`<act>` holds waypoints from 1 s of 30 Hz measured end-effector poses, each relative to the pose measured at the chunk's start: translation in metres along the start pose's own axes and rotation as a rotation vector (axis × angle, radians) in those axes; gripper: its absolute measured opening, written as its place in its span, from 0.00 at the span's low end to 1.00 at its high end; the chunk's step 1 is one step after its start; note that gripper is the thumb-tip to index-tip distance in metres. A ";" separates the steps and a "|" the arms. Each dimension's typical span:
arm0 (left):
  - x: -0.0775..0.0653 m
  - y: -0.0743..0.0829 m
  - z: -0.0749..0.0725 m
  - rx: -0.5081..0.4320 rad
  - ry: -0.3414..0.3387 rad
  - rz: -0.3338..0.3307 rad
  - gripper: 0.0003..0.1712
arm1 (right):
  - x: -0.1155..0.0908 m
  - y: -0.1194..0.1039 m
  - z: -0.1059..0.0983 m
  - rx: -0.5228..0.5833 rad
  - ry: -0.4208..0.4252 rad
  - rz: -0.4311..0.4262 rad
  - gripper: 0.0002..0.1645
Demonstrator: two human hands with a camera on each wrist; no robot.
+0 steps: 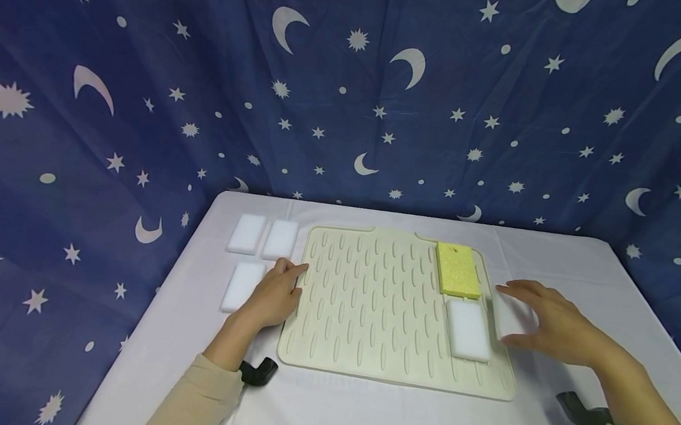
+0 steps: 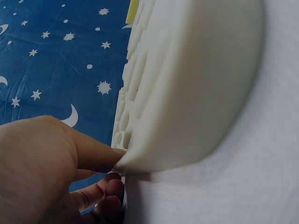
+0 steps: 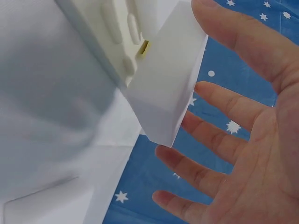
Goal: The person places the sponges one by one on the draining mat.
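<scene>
A cream ribbed silicone drying mat (image 1: 368,301) lies on the table. At its left edge is my left hand (image 1: 272,296), pinching the rim (image 2: 140,158) with thumb and fingers. On the mat's right side lie a yellow sponge (image 1: 458,270) and, nearer me, a white sponge (image 1: 468,331). Just right of the mat, another white sponge (image 1: 510,316) sits between the spread thumb and fingers of my right hand (image 1: 554,320). In the right wrist view, the fingers around this white sponge (image 3: 168,70) look extended; whether any fingertip touches it is unclear.
Three white sponges, a back-left one (image 1: 246,233), one beside it (image 1: 281,239) and a nearer one (image 1: 243,285), lie left of the mat. White cloth covers the table (image 1: 339,405). A blue star-and-moon curtain (image 1: 334,97) hangs behind.
</scene>
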State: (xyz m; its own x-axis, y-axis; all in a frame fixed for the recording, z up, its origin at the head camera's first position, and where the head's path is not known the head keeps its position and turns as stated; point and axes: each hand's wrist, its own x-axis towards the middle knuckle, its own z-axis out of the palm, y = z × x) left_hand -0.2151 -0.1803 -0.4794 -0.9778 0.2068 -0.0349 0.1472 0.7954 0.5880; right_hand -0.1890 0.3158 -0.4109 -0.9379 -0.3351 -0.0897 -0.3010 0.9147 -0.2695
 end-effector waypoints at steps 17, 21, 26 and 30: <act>0.000 0.001 0.002 0.003 0.015 0.009 0.30 | 0.015 -0.014 -0.004 0.031 0.015 -0.048 0.58; 0.000 0.000 0.002 0.002 0.019 0.013 0.30 | 0.018 -0.017 -0.005 0.028 0.047 -0.094 0.56; -0.001 0.001 0.001 -0.004 0.020 0.014 0.30 | 0.023 -0.023 -0.007 0.028 0.033 -0.090 0.56; 0.000 0.000 0.001 0.009 0.015 0.011 0.30 | 0.027 -0.026 -0.007 0.032 0.016 -0.071 0.57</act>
State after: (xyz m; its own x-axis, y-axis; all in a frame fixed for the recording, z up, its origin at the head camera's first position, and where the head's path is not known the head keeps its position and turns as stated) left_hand -0.2145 -0.1795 -0.4800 -0.9782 0.2070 -0.0165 0.1591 0.7982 0.5810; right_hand -0.2080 0.2843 -0.3992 -0.9171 -0.3949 -0.0544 -0.3613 0.8812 -0.3049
